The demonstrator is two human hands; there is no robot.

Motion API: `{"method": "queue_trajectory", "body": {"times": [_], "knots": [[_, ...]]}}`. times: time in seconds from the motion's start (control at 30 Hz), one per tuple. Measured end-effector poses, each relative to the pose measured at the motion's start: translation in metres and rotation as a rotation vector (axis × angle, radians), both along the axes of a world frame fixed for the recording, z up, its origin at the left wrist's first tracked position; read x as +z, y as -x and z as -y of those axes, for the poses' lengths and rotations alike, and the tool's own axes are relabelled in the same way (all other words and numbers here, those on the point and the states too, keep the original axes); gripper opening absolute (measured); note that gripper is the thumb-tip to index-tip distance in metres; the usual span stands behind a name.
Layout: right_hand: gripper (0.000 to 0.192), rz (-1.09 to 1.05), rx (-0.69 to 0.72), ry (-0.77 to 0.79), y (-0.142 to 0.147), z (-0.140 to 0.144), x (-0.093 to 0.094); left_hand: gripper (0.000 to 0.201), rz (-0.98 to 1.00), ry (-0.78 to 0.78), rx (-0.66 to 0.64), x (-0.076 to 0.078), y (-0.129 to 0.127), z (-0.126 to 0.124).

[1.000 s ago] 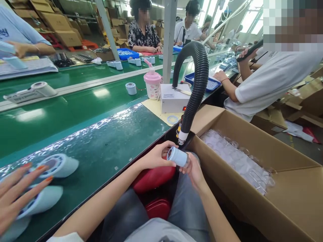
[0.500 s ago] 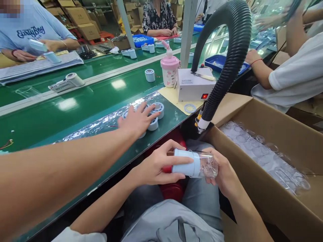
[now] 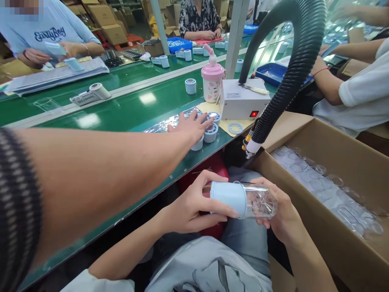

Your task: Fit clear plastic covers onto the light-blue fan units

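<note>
My left hand [image 3: 194, 205] is wrapped round a light-blue plastic cylinder [image 3: 229, 198], held sideways above my lap. My right hand [image 3: 279, 209] grips a clear plastic cup [image 3: 263, 200] by its closed end. The cup and the cylinder meet end to end; a thin dark wire runs along the top where they join. How deep one sits in the other I cannot tell. On the green table, beyond my hands, several round light-blue housings [image 3: 210, 133] stand close together. A co-worker's hand [image 3: 191, 127], fingers spread, reaches in from the left over them.
An open cardboard box [image 3: 304, 194] with clear plastic cups [image 3: 328, 190] is at my right. A black ribbed hose [image 3: 291, 77] arches from a white machine [image 3: 240, 99] to a nozzle near the box. A pink-lidded cup [image 3: 212, 83] stands beside the machine. Co-workers sit around the line.
The co-worker's arm has reached farther across and pushed the group of blue housings toward the machine. The cylinder and clear cup stay in my hands, slightly shifted. The view has moved a little.
</note>
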State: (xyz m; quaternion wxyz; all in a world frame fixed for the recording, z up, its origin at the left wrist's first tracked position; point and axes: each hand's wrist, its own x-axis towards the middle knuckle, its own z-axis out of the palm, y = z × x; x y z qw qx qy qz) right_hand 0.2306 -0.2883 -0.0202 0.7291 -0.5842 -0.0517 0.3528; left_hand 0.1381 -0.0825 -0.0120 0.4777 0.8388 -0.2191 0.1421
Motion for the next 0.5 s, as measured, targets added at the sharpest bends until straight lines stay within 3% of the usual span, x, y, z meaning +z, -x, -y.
{"method": "queue_trajectory", "body": {"times": [0.13, 0.3, 0.5], "knots": [[0.037, 0.0, 0.01, 0.016, 0.001, -0.001, 0.001, 0.04, 0.016, 0.036, 0.037, 0.0, 0.002, 0.001], [0.038, -0.003, 0.038, 0.034, 0.002, -0.001, -0.001, 0.022, 0.014, 0.009, 0.037, -0.003, 0.006, 0.001], [0.038, -0.038, 0.04, -0.005, 0.003, -0.006, -0.002, 0.014, 0.062, -0.013, 0.017, -0.004, 0.011, 0.001]]}}
